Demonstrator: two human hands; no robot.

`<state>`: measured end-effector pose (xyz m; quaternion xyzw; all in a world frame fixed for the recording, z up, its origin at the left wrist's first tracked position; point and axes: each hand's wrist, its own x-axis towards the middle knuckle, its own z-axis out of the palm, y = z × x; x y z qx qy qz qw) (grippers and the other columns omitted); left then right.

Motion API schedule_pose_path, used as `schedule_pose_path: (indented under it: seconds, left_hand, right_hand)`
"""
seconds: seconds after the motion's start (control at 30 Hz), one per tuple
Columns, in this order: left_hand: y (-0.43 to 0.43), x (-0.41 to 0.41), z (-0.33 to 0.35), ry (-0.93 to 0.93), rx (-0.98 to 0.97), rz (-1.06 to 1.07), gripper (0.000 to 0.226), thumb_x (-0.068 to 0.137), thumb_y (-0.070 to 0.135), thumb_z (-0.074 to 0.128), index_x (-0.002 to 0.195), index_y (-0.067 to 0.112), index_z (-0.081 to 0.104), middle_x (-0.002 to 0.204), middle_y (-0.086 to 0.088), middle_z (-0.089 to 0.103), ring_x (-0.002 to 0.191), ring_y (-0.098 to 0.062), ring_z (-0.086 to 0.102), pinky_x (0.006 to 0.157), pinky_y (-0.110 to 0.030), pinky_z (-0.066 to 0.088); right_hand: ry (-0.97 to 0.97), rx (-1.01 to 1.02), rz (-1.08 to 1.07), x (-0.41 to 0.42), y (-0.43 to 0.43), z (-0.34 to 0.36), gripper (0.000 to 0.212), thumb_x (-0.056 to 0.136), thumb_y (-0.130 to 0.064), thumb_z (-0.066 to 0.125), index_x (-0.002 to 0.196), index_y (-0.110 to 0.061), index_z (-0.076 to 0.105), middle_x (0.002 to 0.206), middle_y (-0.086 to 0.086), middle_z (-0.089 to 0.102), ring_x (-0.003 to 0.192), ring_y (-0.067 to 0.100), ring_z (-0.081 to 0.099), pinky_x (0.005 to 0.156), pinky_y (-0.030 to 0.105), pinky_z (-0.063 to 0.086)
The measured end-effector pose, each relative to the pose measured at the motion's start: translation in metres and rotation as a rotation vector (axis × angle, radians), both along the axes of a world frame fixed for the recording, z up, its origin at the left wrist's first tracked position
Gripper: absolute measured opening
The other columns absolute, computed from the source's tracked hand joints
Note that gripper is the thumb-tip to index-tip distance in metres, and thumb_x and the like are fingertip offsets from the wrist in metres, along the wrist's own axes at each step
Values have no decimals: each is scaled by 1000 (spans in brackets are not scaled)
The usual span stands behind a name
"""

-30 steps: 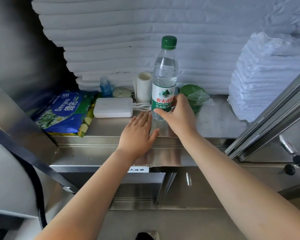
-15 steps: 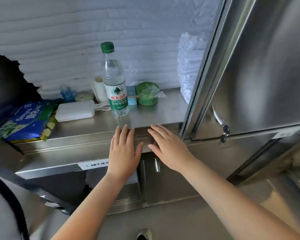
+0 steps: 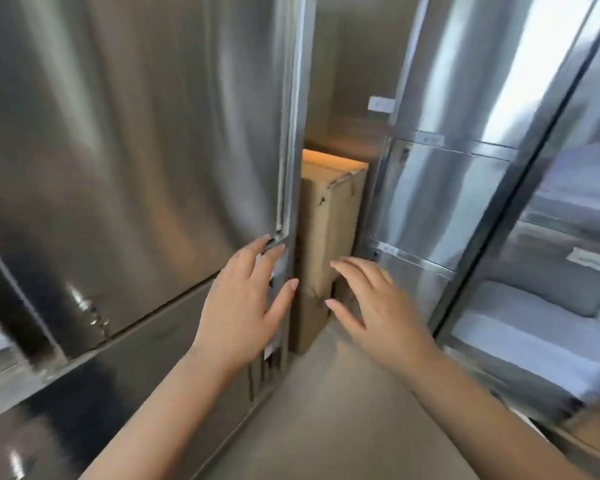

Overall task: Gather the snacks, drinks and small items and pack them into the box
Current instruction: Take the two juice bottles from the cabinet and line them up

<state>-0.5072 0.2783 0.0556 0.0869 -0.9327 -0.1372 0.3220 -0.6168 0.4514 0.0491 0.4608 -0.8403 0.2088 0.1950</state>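
Fingers spread and loose on both, left hand and right hand holding nothing | since before: off the shelf ledge, bottle and snacks gone from sight | left hand at steel door edge, which hides part of cardboard box | box upright on floor between steel cabinets, contents unseen

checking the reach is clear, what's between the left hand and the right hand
In the head view, only the upright cardboard box shows between the left hand and right hand, standing farther back between the steel cabinets; both hands are empty.
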Motion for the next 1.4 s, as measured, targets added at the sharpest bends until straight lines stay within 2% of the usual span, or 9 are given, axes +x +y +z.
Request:
schedule_pose_path:
  seconds: [0.07, 0.17, 0.3, 0.47, 0.63, 0.87, 1.07, 1.3, 1.4]
  left_hand:
    - [41, -49, 16, -1, -41, -119, 59, 90, 48, 35, 129, 8, 53, 137, -14, 46, 124, -29, 46, 105, -37, 35]
    - [107, -120, 35, -4, -83, -283, 62, 89, 51, 33, 129, 10, 53, 139, -14, 45, 124, -30, 46, 102, -39, 37]
    - [192, -213, 51, 19, -150, -450, 55, 92, 49, 44, 134, 15, 49, 144, -9, 40, 129, -25, 40, 104, -37, 35]
    - [277, -333, 65, 21, -197, -574, 63, 90, 58, 29, 142, 24, 35, 153, -1, 25, 136, -19, 28, 108, -36, 27]
    - [332, -457, 80, 37, -228, -611, 60, 92, 54, 34, 144, 25, 32, 154, -1, 22, 138, -19, 24, 111, -33, 20]
    - [410, -615, 80, -29, -251, -637, 61, 94, 54, 35, 146, 24, 26, 155, 0, 18, 140, -18, 19, 112, -34, 19]
    - [476, -731, 64, -87, -261, -615, 62, 94, 55, 33, 147, 25, 23, 155, 0, 17, 140, -18, 19, 111, -35, 21]
    - [512, -849, 75, -92, -259, -476, 60, 94, 55, 31, 147, 27, 21, 155, 1, 18, 139, -18, 22, 112, -36, 20]
    - [513, -892, 75, -99, -264, -424, 60, 94, 55, 31, 146, 27, 24, 155, 1, 21, 138, -20, 27, 111, -37, 23]
  right_hand:
    - [-13, -39, -155, -26, 61, 12, 49, 91, -40, 55, 134, -17, 48, 133, -2, 50, 122, 15, 41, 99, 18, 27]
    - [-9, -56, -381, -61, 147, 29, 51, 91, -42, 52, 137, -20, 43, 137, -3, 46, 125, 14, 37, 101, 23, 30]
    - [-4, -32, -599, -106, 245, 42, 56, 92, -49, 43, 140, -22, 36, 143, -5, 38, 131, 14, 32, 105, 26, 28]
    - [59, -9, -782, -187, 334, 55, 58, 91, -55, 39, 141, -26, 33, 143, -8, 37, 131, 11, 31, 104, 28, 32]
    - [87, -14, -834, -296, 395, 74, 57, 92, -52, 42, 141, -24, 35, 142, -7, 38, 131, 11, 30, 103, 21, 25]
    - [97, -16, -890, -414, 471, 82, 59, 92, -51, 43, 142, -22, 35, 144, -7, 38, 134, 11, 30, 108, 23, 23]
    - [79, 29, -925, -514, 546, 77, 59, 92, -52, 40, 143, -24, 32, 146, -8, 34, 134, 9, 27, 106, 18, 18]
    - [29, 16, -804, -672, 580, 84, 61, 93, -54, 38, 146, -25, 24, 149, -6, 28, 136, 11, 25, 110, 25, 23]
    - [0, -12, -725, -735, 572, 82, 58, 93, -52, 40, 144, -26, 27, 147, -5, 31, 132, 14, 30, 107, 28, 29]
